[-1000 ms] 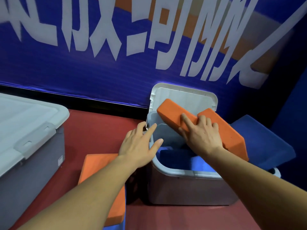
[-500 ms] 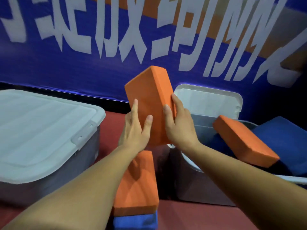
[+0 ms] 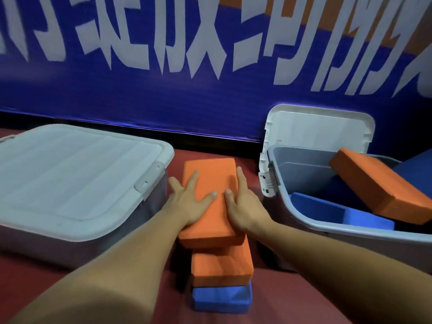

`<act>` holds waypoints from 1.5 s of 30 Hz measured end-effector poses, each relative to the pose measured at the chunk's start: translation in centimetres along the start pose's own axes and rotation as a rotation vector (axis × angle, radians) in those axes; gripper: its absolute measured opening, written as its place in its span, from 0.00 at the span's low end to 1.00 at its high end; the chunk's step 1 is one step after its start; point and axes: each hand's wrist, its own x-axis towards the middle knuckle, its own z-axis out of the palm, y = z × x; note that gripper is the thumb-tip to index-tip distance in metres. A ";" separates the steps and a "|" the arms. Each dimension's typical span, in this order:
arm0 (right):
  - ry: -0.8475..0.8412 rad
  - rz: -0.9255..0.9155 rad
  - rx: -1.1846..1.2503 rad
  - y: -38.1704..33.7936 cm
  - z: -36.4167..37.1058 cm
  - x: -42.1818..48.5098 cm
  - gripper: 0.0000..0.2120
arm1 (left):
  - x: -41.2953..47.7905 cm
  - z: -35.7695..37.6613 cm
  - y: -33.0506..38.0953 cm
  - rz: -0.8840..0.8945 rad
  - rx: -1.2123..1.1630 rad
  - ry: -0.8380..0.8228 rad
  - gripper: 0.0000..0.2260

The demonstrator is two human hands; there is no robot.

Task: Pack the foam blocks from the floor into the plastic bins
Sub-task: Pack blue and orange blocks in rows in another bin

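An orange foam block (image 3: 211, 181) lies flat on top of a stack between two bins. Under it sit a second orange block (image 3: 222, 265) and a blue block (image 3: 222, 299). My left hand (image 3: 190, 202) lies on the top block with its fingers spread and straight. My right hand (image 3: 243, 204) holds the block's right edge, thumb on top, fingers along the side. The open grey bin (image 3: 304, 220) on the right contains a tilted orange block (image 3: 378, 188) and blue blocks (image 3: 339, 215).
A closed grey bin with a white latched lid (image 3: 70, 178) stands at the left. The open bin's white lid (image 3: 320, 132) leans against the blue banner wall (image 3: 210, 94). The floor (image 3: 280, 298) is dark red.
Both hands brought the orange block, held upright in the air half a second ago, down flat onto the stack between the bins. Earlier my right hand took it from the open bin.
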 end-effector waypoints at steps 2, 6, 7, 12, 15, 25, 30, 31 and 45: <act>-0.032 0.025 -0.063 1.1 -0.2 -0.4 0.30 | 0.4 0.7 0.5 -0.012 0.063 -0.069 0.40; -0.144 0.075 -0.213 2.8 -0.8 -1.9 0.23 | -0.4 1.8 1.2 0.075 0.241 -0.137 0.38; -0.149 0.078 -0.226 2.7 -1.1 -2.2 0.22 | -0.5 1.8 1.5 0.094 0.285 -0.105 0.37; 0.077 -0.025 -0.275 1.3 -5.0 -1.9 0.20 | 0.6 0.2 4.8 0.229 0.257 0.232 0.32; 0.181 -0.079 -0.342 2.1 -8.3 -1.6 0.18 | 1.1 0.4 7.5 0.302 0.224 0.283 0.31; 0.391 0.066 -0.855 12.0 -20.7 0.0 0.28 | 0.1 7.3 21.3 0.442 0.138 0.221 0.31; 0.400 0.324 -0.840 17.6 -25.0 -0.7 0.37 | 0.2 10.4 24.2 0.486 0.158 0.156 0.32; 0.392 0.354 -0.807 18.5 -25.7 -0.9 0.39 | 0.2 10.9 24.6 0.487 0.161 0.143 0.32; 0.359 0.441 -0.328 23.9 -28.8 -3.2 0.45 | -1.4 18.8 34.4 0.496 -0.127 -0.165 0.29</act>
